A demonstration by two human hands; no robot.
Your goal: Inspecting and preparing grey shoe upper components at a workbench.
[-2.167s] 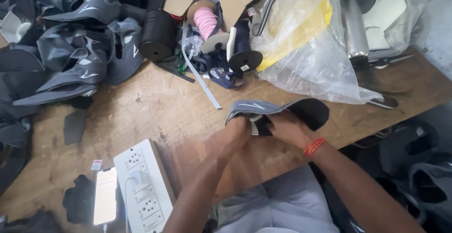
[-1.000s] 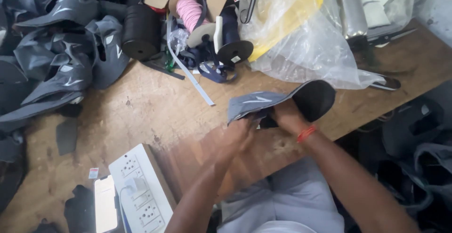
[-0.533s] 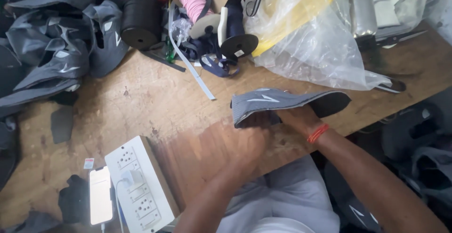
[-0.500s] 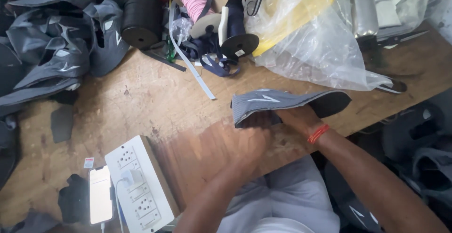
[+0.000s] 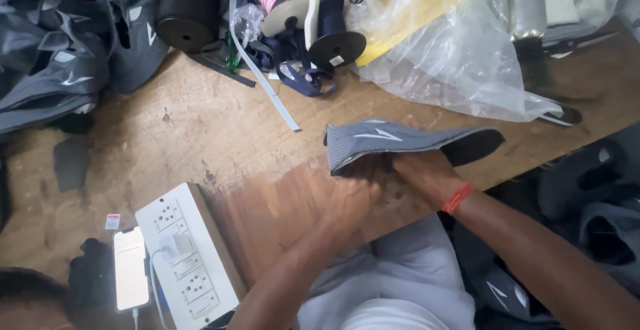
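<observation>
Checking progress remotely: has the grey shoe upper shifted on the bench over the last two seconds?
Yes. The grey shoe upper, held by the right hand, now lies flatter and stretched rightward, measured against the clear plastic bag; the left hand is blurred beside it.

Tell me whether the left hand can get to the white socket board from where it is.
Probably yes. The left hand is blurred beside the grey shoe upper, and only bare wooden table lies between it and the white socket board.

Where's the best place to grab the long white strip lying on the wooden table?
Probably the white strip's lower free end, taken from the bare table side. That end lies flat and clear on open wood; its upper end runs into the clutter of spools.
</observation>
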